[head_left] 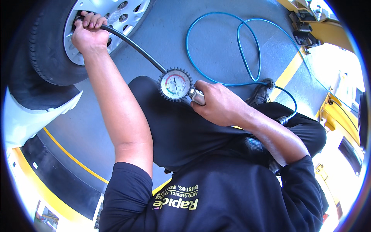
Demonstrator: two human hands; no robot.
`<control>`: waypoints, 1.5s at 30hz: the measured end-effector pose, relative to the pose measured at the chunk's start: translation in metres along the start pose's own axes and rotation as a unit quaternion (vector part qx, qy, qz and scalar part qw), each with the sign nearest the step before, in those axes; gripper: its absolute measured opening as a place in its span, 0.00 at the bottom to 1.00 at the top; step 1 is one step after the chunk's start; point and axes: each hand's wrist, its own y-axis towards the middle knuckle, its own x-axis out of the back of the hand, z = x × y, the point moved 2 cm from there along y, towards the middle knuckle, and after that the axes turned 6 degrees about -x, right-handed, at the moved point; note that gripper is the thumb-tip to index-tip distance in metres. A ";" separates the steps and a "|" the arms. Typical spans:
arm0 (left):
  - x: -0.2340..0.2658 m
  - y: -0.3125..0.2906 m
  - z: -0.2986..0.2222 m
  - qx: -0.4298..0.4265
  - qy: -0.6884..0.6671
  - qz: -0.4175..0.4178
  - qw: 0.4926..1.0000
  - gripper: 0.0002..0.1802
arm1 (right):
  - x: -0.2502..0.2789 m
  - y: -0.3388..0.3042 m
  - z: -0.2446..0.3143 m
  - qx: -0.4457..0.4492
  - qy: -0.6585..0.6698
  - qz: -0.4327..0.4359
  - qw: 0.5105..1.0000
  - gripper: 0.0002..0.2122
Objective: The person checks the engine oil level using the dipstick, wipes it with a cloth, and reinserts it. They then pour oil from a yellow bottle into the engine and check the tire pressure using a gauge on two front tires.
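Observation:
My left hand (92, 36) is up at the silver alloy wheel (115, 16), its fingers curled around the end of a short black rubber hose (135, 47). That end sits by the wheel's spokes; the fingers hide whether it touches a valve. From there the hose runs down to a tire inflator with a round dial gauge (175, 84), ringed by a ridged black guard. Closed around the inflator's metal grip is my right hand (220, 102), above my bent knee. The gauge faces up, with its needle visible. Black tire rubber (42, 50) surrounds the wheel.
A blue air hose (188, 42) loops over the grey floor (162, 23) and passes my black shoe (261, 94). White bodywork (29, 120) curves below the tire. Yellow equipment (332, 33) stands at the right. Yellow lines (291, 71) mark the floor.

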 end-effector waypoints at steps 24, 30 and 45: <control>-0.086 -0.121 0.042 0.170 0.217 -0.141 0.951 0.26 | 0.146 -0.045 -0.062 -0.106 -0.050 0.337 0.934 0.17; -0.088 -0.211 0.060 0.355 0.162 -0.250 0.886 0.18 | 0.189 -0.161 -0.037 -0.076 -0.214 0.243 0.943 0.25; -0.175 -0.566 -0.442 0.186 0.004 -0.441 0.878 0.14 | -0.013 -0.483 0.243 0.050 -0.182 0.285 0.940 0.28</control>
